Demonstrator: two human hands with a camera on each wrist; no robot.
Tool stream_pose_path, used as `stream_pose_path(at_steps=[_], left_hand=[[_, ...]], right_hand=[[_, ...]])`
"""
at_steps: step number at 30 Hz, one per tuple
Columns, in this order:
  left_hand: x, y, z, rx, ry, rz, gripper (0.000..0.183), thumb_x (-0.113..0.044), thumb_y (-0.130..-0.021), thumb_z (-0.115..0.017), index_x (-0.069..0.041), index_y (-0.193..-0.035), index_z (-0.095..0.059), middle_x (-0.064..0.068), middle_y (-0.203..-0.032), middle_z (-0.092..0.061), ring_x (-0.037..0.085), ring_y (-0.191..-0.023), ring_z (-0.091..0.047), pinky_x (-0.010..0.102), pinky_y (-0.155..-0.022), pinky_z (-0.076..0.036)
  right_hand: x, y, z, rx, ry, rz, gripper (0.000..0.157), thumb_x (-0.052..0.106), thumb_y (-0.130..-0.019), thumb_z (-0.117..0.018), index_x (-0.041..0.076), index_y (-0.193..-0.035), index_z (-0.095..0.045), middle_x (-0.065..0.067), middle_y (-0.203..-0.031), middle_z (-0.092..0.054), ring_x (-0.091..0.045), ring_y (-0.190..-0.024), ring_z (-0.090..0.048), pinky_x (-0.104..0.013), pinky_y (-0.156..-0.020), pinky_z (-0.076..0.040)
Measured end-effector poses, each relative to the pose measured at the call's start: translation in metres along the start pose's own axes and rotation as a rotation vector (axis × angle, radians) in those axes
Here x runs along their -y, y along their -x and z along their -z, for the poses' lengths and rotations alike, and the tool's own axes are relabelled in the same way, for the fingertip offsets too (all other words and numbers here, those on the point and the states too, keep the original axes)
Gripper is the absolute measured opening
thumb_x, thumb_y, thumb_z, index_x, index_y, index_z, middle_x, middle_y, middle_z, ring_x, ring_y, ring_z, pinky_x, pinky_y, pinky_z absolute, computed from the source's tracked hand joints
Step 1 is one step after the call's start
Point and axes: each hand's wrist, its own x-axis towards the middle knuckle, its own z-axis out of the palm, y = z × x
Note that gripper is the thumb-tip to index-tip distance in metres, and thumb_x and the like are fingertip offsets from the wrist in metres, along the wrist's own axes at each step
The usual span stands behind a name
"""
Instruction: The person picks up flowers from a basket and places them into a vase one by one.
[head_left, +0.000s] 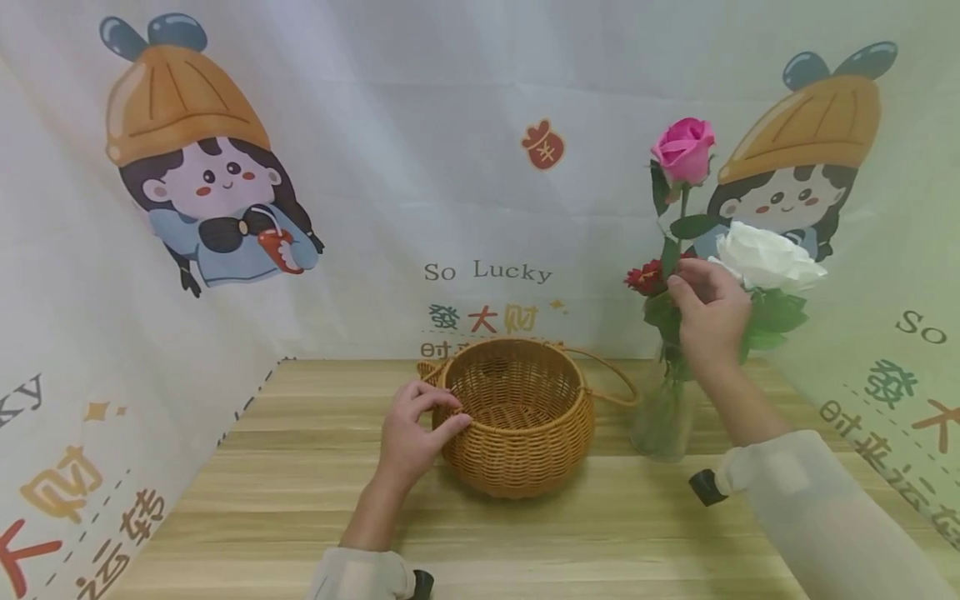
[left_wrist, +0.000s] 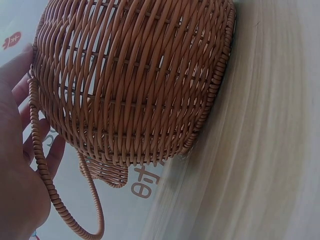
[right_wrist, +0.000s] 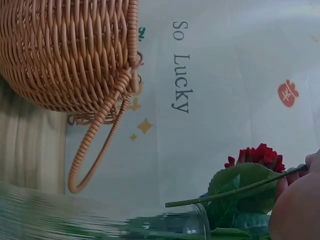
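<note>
A round wicker basket (head_left: 517, 462) stands on the table, its looped handles hanging down at the sides. My left hand (head_left: 411, 429) pinches its left rim between thumb and fingers. To the right, my right hand (head_left: 716, 325) grips a pink rose (head_left: 684, 150) by its stem, bloom upright above the fingers. In the right wrist view, the cut end of the green stem (right_wrist: 232, 192) shows outside the glass vase (right_wrist: 204, 222), just beside its mouth. A white rose (head_left: 768, 258) and red flowers (head_left: 643, 277) with green leaves rise from the vase, partly behind the hand.
The wood-grain table (head_left: 300, 467) ends at a printed white cloth backdrop (head_left: 390, 167) at the back and sides. The vase stands just right of the basket, close to its right handle (head_left: 618, 379).
</note>
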Motion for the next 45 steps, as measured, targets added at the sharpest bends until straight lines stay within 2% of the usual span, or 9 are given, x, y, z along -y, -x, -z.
stream_pose_path(at_steps=[9,15,18,20,25,30,33,39,45], left_hand=[[0.0,0.001,0.0,-0.002,0.013,0.004,0.019,-0.018,-0.072,-0.087,-0.018,-0.084,-0.072,-0.009,-0.093,-0.06,0.014,-0.094,-0.054,0.036,-0.079,-0.044],[0.002,0.001,0.0,0.002,0.009,-0.007,0.019,-0.019,-0.073,-0.087,-0.017,-0.084,-0.072,-0.008,-0.094,-0.06,0.015,-0.094,-0.054,0.036,-0.079,-0.044],[0.002,0.0,0.0,0.003,0.006,-0.007,0.019,-0.022,-0.073,-0.087,-0.018,-0.084,-0.072,-0.008,-0.094,-0.06,0.015,-0.094,-0.054,0.036,-0.079,-0.044],[0.001,0.001,0.0,0.002,0.004,-0.006,0.019,-0.022,-0.073,-0.087,-0.017,-0.084,-0.072,-0.007,-0.094,-0.06,0.015,-0.094,-0.054,0.036,-0.079,-0.044],[0.0,0.001,0.0,0.002,0.007,0.002,0.019,-0.018,-0.072,-0.087,-0.017,-0.084,-0.072,-0.007,-0.094,-0.06,0.015,-0.094,-0.054,0.036,-0.079,-0.044],[-0.001,0.0,-0.001,-0.003,0.009,0.007,0.019,-0.017,-0.072,-0.087,-0.017,-0.084,-0.072,-0.007,-0.094,-0.06,0.015,-0.095,-0.054,0.036,-0.08,-0.044],[-0.001,0.0,0.0,-0.001,0.006,0.008,0.019,-0.02,-0.073,-0.087,-0.017,-0.084,-0.072,-0.008,-0.094,-0.06,0.014,-0.095,-0.054,0.036,-0.081,-0.044],[0.0,0.0,0.0,-0.002,0.003,0.0,0.019,-0.022,-0.073,-0.087,-0.017,-0.084,-0.072,-0.007,-0.094,-0.06,0.015,-0.096,-0.054,0.036,-0.08,-0.044],[-0.001,0.0,0.0,-0.005,0.0,-0.009,0.019,-0.021,-0.073,-0.087,-0.017,-0.084,-0.072,-0.007,-0.094,-0.06,0.015,-0.095,-0.054,0.035,-0.08,-0.044]], right_hand=[[0.009,-0.013,0.007,-0.047,-0.018,-0.014,0.014,0.003,-0.089,-0.068,0.01,-0.099,-0.072,0.009,-0.084,-0.064,-0.006,-0.078,-0.061,-0.018,-0.073,-0.048],[0.011,-0.018,0.009,-0.098,-0.159,0.007,0.019,-0.004,-0.086,-0.068,0.015,-0.089,-0.072,0.005,-0.079,-0.065,-0.007,-0.069,-0.061,-0.018,-0.067,-0.05],[0.013,-0.017,0.01,-0.131,-0.193,0.019,0.02,-0.005,-0.085,-0.069,0.015,-0.086,-0.071,0.004,-0.077,-0.064,-0.007,-0.066,-0.061,-0.017,-0.066,-0.05],[0.014,-0.017,0.01,-0.146,-0.199,0.026,0.016,-0.004,-0.085,-0.07,0.012,-0.087,-0.072,0.004,-0.077,-0.065,-0.007,-0.066,-0.061,-0.017,-0.066,-0.05],[0.014,-0.014,0.011,-0.167,-0.15,0.06,0.01,0.0,-0.087,-0.069,0.007,-0.094,-0.072,0.005,-0.079,-0.066,-0.008,-0.067,-0.061,-0.019,-0.067,-0.05],[0.012,-0.012,0.012,-0.162,-0.056,-0.033,0.013,0.005,-0.089,-0.069,0.016,-0.094,-0.071,0.008,-0.082,-0.064,-0.006,-0.075,-0.06,-0.018,-0.072,-0.048],[0.009,-0.008,0.014,-0.135,0.011,-0.077,0.013,0.006,-0.09,-0.068,0.015,-0.1,-0.069,0.007,-0.087,-0.062,-0.006,-0.081,-0.058,-0.018,-0.075,-0.047],[0.002,-0.001,0.016,-0.07,0.109,-0.105,0.021,0.005,-0.093,-0.063,0.007,-0.113,-0.065,-0.003,-0.099,-0.064,-0.006,-0.086,-0.058,-0.019,-0.078,-0.047],[-0.006,0.005,0.018,-0.062,0.142,-0.123,0.021,0.007,-0.092,-0.065,0.008,-0.113,-0.066,-0.004,-0.101,-0.065,-0.007,-0.085,-0.059,-0.018,-0.076,-0.047]])
